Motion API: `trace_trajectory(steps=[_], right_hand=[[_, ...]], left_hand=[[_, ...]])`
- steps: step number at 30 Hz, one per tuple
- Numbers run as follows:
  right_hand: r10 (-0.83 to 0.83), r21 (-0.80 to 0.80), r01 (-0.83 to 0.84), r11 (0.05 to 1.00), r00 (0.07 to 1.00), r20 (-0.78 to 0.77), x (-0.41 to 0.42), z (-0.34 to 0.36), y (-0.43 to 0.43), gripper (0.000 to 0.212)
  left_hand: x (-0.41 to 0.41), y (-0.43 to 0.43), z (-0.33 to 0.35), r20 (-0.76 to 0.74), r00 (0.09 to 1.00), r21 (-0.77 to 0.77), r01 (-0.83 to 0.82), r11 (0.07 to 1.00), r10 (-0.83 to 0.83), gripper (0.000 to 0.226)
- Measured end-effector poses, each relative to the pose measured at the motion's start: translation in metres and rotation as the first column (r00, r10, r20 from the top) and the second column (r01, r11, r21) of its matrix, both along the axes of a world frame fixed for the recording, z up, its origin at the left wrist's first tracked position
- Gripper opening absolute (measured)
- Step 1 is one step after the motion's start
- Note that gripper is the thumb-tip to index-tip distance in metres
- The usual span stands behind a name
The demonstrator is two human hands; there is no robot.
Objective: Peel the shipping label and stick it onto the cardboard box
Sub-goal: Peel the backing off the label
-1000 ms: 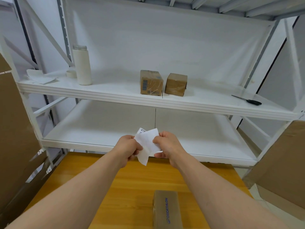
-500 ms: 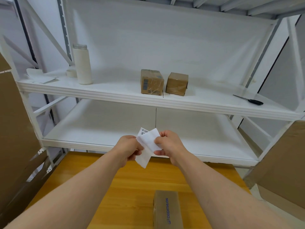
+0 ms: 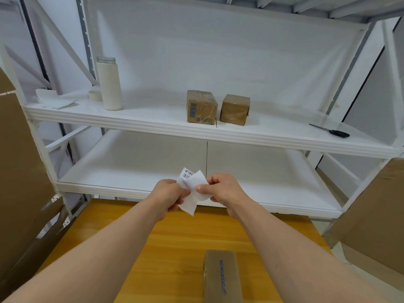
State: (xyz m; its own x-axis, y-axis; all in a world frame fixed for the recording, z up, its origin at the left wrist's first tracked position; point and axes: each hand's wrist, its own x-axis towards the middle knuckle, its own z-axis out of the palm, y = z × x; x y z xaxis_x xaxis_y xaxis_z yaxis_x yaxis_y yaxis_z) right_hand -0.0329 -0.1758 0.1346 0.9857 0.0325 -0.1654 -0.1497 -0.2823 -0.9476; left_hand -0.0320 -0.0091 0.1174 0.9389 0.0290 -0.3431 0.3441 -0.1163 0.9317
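white paper shipping label (image 3: 192, 191) pinched between left hand (image 3: 168, 196), right hand (image 3: 225, 191). thin, floppy, likely sticky; hold corners. brown cardboard box (image 3: 220, 276) below hands.

Bright, even light fills the scene, soft and cool, coming from above and somewhat near the viewer. The white back panel (image 3: 218, 62) of the rack reads clean with a faint grey falloff toward its left corner. Shadows are gentle: a pale one falls behind the white bottle (image 3: 109, 84), short dark ones under the two small boxes (image 3: 202, 107) on the far shelf. Clear tape on those boxes catches mild glare. The wooden table (image 3: 175, 248) glows warm, with no hot spots. Wide-angle bending bows the shelf edges (image 3: 153, 125) and leans the uprights at left and right. Focus is sharp centrally; the forearms nearest the lens go slightly soft.
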Motion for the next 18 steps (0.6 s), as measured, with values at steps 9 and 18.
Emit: trace_trajectory(steps=[9, 18], right_hand=[[-0.071, 0.029, 0.070, 0.997, 0.997, 0.009, 0.0013, -0.0019, -0.0035, 0.017], [-0.067, 0.041, 0.066, 0.997, 0.998, 0.005, -0.0050, 0.0006, -0.0023, 0.020]], left_hand=[[-0.0036, 0.0010, -0.0022, -0.008, 1.000, 0.104, 0.029, 0.994, -0.029, 0.023], [-0.0045, -0.0017, -0.0027, -0.014, 1.000, 0.038, -0.006, 0.999, 0.006, 0.014]])
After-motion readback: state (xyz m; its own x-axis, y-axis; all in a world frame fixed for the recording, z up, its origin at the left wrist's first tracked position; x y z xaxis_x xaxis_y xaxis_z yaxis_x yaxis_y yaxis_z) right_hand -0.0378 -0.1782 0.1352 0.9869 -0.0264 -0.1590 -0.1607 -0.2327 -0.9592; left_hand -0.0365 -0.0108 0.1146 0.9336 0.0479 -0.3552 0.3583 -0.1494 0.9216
